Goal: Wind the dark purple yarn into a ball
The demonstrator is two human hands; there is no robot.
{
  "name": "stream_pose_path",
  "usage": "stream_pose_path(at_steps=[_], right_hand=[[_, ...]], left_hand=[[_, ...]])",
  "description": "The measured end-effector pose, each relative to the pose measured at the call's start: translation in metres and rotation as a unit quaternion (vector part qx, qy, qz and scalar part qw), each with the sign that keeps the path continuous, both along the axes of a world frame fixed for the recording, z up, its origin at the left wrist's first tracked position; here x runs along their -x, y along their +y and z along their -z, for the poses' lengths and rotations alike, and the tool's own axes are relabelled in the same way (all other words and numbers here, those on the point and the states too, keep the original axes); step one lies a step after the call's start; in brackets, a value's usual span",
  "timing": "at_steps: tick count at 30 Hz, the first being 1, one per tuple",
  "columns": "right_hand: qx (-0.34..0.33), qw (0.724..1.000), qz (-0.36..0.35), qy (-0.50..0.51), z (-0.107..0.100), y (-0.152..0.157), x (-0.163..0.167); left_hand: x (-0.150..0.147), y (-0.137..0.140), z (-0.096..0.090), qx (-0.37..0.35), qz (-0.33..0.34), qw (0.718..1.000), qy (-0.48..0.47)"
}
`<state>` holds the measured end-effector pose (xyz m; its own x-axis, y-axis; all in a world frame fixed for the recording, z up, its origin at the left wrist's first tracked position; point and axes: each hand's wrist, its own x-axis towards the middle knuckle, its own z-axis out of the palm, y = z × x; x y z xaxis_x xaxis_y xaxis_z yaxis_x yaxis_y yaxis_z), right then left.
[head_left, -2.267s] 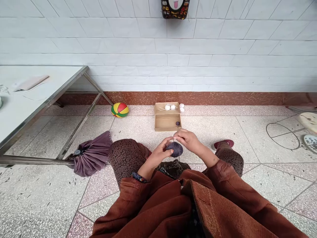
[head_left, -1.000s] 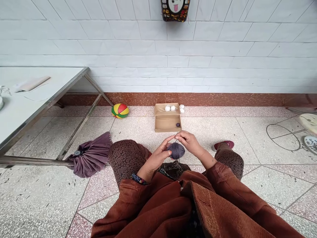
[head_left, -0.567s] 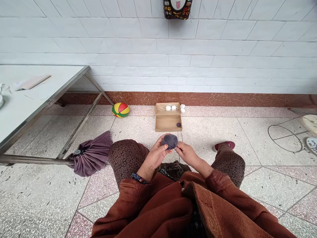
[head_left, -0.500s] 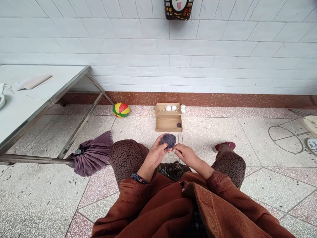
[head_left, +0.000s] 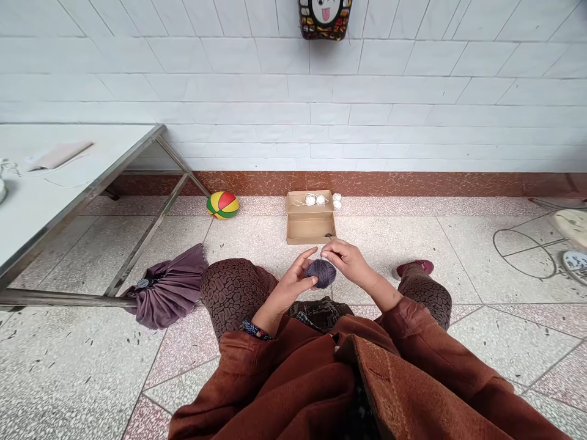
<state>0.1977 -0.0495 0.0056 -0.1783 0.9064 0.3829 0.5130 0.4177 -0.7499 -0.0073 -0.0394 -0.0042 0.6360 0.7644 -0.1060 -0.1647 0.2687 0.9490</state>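
Note:
A dark purple-grey ball of yarn (head_left: 322, 274) rests in my left hand (head_left: 293, 282), whose thumb and fingers curve round its left side. Just above the ball, my right hand (head_left: 347, 260) pinches a strand of the yarn between thumb and fingertips. Beyond my hands an open cardboard box (head_left: 302, 228) lies on the floor. A small dark ball (head_left: 328, 235) shows in its front right corner, partly hidden behind my right hand's fingers. Two white balls (head_left: 315, 200) with loose thread lie in the lid, and more white balls (head_left: 337, 200) sit just right of it.
Left stands a metal-framed table (head_left: 123, 150) with a purple cloth bag (head_left: 167, 287) by its lower bar. A coloured ball (head_left: 222, 205) lies near the wall. A stool with a round wire base (head_left: 523, 253) is at right. A black basket (head_left: 325, 27) hangs on the wall.
My right hand has risen from below the ball to above it, with the strand. The yarn ball has shifted slightly right and nearer to me.

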Motion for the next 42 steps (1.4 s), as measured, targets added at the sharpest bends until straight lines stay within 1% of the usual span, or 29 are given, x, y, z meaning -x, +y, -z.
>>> stream_pose_path(at_steps=[2, 6, 8, 11, 13, 15, 17, 19, 21, 24, 26, 28, 30, 33, 35, 37, 39, 41, 42], right_hand=[[0.028, 0.999, 0.008, 0.018, 0.017, 0.002, 0.002], [0.078, 0.996, 0.014, 0.029, 0.051, -0.009, 0.010], [0.085, 0.996, 0.016, 0.021, 0.060, -0.015, 0.012], [0.080, 0.997, 0.015, -0.005, 0.065, -0.022, 0.014], [0.076, 0.996, 0.004, -0.036, 0.063, -0.026, 0.016], [0.070, 0.995, -0.028, -0.068, 0.058, -0.032, 0.018], [0.055, 0.993, -0.068, -0.080, 0.048, -0.038, 0.019], [0.030, 0.993, -0.093, -0.067, 0.034, -0.043, 0.019], [0.007, 0.995, -0.093, -0.046, 0.018, -0.042, 0.017], [-0.019, 0.997, -0.066, -0.029, -0.002, -0.031, 0.009], [-0.028, 0.999, -0.040, -0.020, -0.007, -0.019, 0.003], [-0.022, 1.000, -0.017, -0.004, -0.004, -0.009, -0.001], [0.008, 1.000, -0.001, 0.020, 0.008, -0.003, -0.001], [0.055, 0.997, -0.009, 0.051, 0.027, -0.006, 0.004], [0.056, 0.996, -0.012, 0.063, 0.033, -0.011, 0.006], [0.037, 0.997, 0.011, 0.071, 0.028, -0.017, 0.005], [0.019, 0.997, 0.025, 0.074, 0.013, -0.023, -0.001], [0.008, 0.998, -0.007, 0.066, -0.008, -0.028, -0.005], [0.007, 0.998, -0.039, 0.058, -0.019, -0.032, -0.006]], left_hand=[[0.000, -0.002, -0.002, 0.033, 0.014, 0.998, -0.045], [0.000, -0.002, -0.001, 0.112, 0.007, 0.989, -0.095], [-0.001, -0.001, 0.001, 0.127, -0.004, 0.987, -0.096], [-0.004, 0.002, 0.004, 0.130, -0.032, 0.986, -0.098], [-0.004, 0.003, 0.007, 0.129, -0.055, 0.985, -0.098], [-0.004, 0.005, 0.009, 0.119, -0.078, 0.987, -0.080], [-0.003, 0.006, 0.012, 0.092, -0.103, 0.990, -0.033], [-0.002, 0.008, 0.014, 0.050, -0.120, 0.991, 0.023], [-0.001, 0.009, 0.015, 0.011, -0.116, 0.991, 0.070], [0.000, 0.008, 0.015, -0.009, -0.065, 0.994, 0.089], [0.000, 0.006, 0.013, -0.005, -0.021, 0.997, 0.068], [0.000, 0.002, 0.009, 0.003, 0.014, 1.000, 0.022], [0.001, -0.002, 0.005, 0.025, 0.039, 0.998, -0.035], [0.003, -0.005, 0.000, 0.080, 0.054, 0.990, -0.099], [0.004, -0.005, -0.001, 0.105, 0.047, 0.986, -0.117], [0.004, -0.003, 0.000, 0.118, 0.036, 0.985, -0.119], [0.002, -0.001, 0.003, 0.130, 0.022, 0.985, -0.112], [-0.001, 0.002, 0.008, 0.152, -0.004, 0.983, -0.102], [-0.003, 0.003, 0.011, 0.169, -0.025, 0.980, -0.101]])
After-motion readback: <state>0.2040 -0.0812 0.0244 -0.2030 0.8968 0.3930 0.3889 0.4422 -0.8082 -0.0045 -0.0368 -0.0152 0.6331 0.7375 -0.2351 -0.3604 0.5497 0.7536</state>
